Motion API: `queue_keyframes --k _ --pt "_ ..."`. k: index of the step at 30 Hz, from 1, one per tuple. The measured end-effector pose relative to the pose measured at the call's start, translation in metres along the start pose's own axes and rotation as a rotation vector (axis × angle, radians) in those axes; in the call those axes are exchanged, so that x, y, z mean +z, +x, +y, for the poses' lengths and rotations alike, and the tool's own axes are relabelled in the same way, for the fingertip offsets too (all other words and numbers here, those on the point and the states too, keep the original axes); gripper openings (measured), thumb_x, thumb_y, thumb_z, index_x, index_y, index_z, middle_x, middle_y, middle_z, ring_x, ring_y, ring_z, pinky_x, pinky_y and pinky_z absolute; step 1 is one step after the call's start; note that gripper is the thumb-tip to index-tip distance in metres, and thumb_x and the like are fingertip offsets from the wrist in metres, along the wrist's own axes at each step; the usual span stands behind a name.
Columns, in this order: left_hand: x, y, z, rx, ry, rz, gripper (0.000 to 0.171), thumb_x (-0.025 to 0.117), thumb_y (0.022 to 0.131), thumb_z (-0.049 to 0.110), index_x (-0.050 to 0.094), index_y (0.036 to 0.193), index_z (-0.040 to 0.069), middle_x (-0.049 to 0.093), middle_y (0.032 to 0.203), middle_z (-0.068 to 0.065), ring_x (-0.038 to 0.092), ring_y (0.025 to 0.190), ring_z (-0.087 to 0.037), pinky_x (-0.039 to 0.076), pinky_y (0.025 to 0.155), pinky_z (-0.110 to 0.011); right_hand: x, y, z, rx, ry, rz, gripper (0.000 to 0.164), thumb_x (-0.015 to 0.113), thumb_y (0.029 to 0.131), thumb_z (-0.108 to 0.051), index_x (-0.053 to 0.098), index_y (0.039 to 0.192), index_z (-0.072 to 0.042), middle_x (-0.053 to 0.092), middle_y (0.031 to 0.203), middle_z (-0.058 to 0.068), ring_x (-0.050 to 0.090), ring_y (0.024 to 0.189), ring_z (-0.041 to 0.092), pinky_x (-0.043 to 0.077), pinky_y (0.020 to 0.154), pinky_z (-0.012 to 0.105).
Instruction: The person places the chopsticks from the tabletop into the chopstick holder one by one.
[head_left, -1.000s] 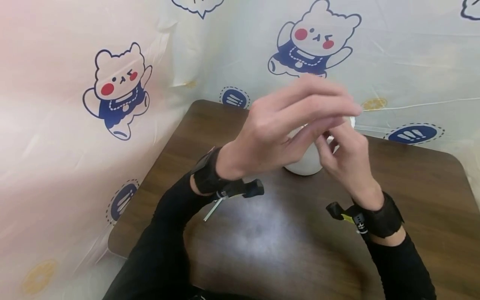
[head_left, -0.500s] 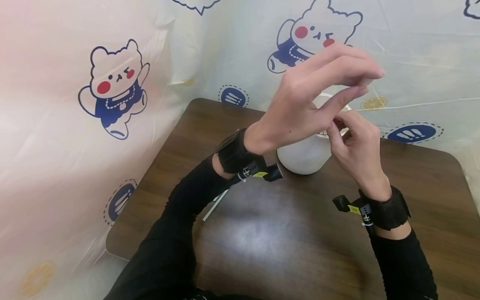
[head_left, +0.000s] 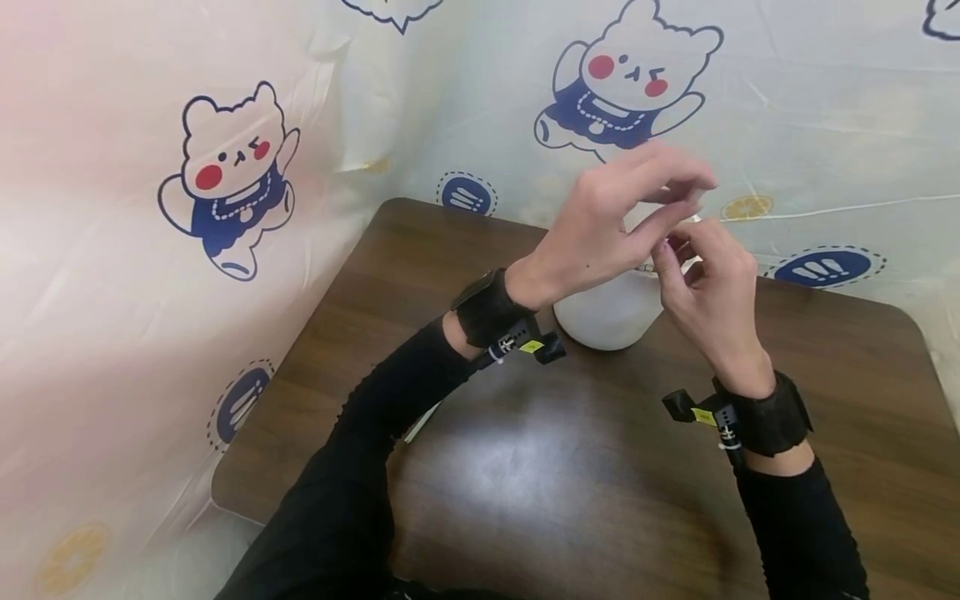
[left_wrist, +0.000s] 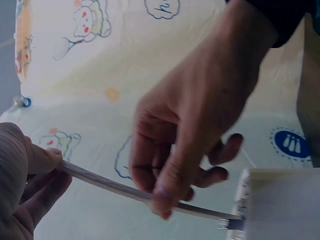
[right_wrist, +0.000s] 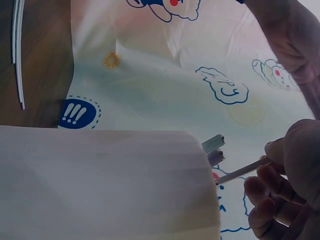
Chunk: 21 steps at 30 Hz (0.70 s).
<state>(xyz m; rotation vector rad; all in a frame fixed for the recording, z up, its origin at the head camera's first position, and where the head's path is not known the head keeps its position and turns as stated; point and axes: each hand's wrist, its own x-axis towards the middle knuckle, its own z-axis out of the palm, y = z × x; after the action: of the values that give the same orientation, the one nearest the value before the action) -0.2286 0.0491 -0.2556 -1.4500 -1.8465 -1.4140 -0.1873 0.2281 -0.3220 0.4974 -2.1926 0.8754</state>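
Observation:
A thin, pale, flat strip [left_wrist: 105, 185] runs in a slight curve out of a white container [head_left: 607, 312]. My left hand [head_left: 600, 229] pinches its outer end between thumb and fingers, as the left wrist view shows. Closer to the container's mouth, the thumb and fingers of my right hand [head_left: 712, 292] pinch the same strip. In the right wrist view, short strip ends [right_wrist: 215, 150] poke out past the container's rim. From the head, both hands hide most of the strip and much of the mouth.
Long, thin pale strips [right_wrist: 18, 55] lie on the brown wooden table [head_left: 840, 400] left of the container. A printed curtain [head_left: 465, 100] with cartoon bears stands close behind the table and along its left side.
My left hand has shifted right and up, rising highest half a second ago and coming down a little since. The right hand has moved slightly right. More of the container shows.

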Motion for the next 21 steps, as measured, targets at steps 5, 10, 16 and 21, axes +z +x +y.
queue_keyframes --k 5,10,16,21 --pt "0.011 -0.011 -0.016 -0.041 0.024 -0.045 0.016 0.065 0.097 0.004 0.07 0.111 -0.003 0.072 0.107 -0.012 0.068 0.102 -0.012 0.049 0.096 -0.011 0.001 -0.004 0.003 0.031 -0.015 -0.003 0.019 0.066 0.096 -0.008 0.071 0.112 0.002 0.066 0.091 0.02 0.049 0.083 -0.013 0.035 0.066 0.005" --pt "0.02 -0.022 -0.031 -0.087 0.071 -0.091 0.017 0.067 0.096 0.006 0.072 0.11 0.0 0.074 0.108 -0.01 0.067 0.104 -0.012 0.047 0.097 -0.009 0.001 -0.007 0.007 0.044 -0.021 -0.007 0.019 0.067 0.096 -0.008 0.072 0.111 0.001 0.067 0.092 0.02 0.05 0.083 -0.006 0.036 0.066 0.006" --pt "0.026 -0.035 -0.047 -0.121 0.135 -0.119 0.013 0.069 0.095 0.008 0.074 0.106 0.003 0.074 0.105 -0.007 0.067 0.101 -0.01 0.05 0.093 -0.012 0.003 -0.011 0.012 0.043 -0.023 -0.024 0.021 0.071 0.093 -0.007 0.074 0.113 -0.001 0.069 0.092 0.018 0.053 0.08 0.003 0.036 0.066 0.008" --pt "0.031 -0.044 -0.055 -0.179 0.197 -0.174 0.013 0.069 0.096 0.013 0.074 0.106 0.006 0.076 0.104 -0.005 0.067 0.101 -0.011 0.05 0.093 -0.013 0.003 -0.016 0.015 0.04 -0.023 -0.041 0.021 0.072 0.089 -0.002 0.073 0.109 0.001 0.067 0.09 0.019 0.055 0.075 0.015 0.035 0.067 0.006"
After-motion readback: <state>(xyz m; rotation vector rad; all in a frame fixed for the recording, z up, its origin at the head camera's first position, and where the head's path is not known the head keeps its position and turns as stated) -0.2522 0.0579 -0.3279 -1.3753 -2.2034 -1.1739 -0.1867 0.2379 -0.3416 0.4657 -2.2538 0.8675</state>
